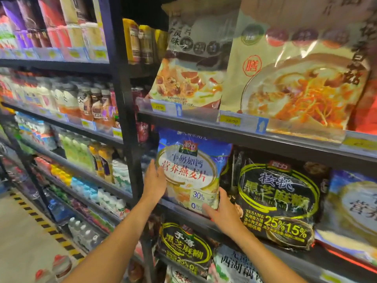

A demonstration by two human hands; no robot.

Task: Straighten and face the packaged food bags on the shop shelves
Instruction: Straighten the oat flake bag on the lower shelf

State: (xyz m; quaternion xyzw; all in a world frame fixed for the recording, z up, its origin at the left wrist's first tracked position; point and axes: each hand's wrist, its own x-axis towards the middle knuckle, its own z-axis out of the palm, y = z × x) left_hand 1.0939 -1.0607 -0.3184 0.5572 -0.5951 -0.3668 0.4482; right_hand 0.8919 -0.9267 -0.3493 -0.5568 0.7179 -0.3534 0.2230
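Left hand (155, 178) and right hand (224, 211), fingers straight, sandwich the blue oatmeal bag (189, 170), mid-straighten; next up probably nudging it upright, label out.

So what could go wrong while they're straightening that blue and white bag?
The blue and white bag hangs over the shelf edge, and the left hand and right hand only touch its left side and lower right corner, so it might slip forward and fall. Pushing it sideways could nudge the black sesame bag beside it, which also overhangs the edge.
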